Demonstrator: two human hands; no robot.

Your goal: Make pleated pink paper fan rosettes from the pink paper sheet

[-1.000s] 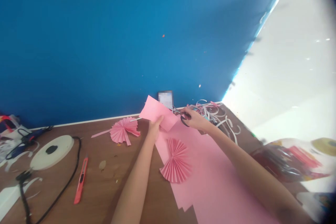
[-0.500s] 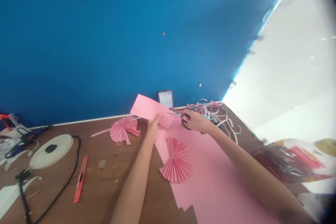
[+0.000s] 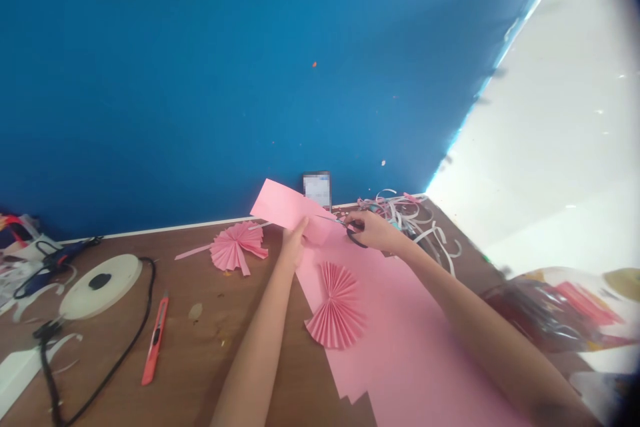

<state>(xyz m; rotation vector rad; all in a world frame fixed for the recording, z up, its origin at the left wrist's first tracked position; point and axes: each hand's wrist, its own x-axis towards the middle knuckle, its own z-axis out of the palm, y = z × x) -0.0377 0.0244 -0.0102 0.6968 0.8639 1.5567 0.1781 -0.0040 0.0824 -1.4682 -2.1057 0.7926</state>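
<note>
Pink paper strip (image 3: 280,207) is up off the counter (image 3: 210,347), and the left hand (image 3: 295,240) is right under it, pinching its lower edge near the right-hand end. The strip's long axis slants away up and to the left of that hand, and its near end drops toward the right hand (image 3: 375,230). That hand sits just to the right of the strip, clenched through the black loops of the scissors (image 3: 345,223). The blades point left along the strip's length and meet its right end; whether they are parted is too small to tell. So the left hand touches the paper, and the right reaches it only through the blades. Below both hands the big pink sheet (image 3: 410,333) lies flat, with a folded fan (image 3: 337,310) on it near the left forearm.
</note>
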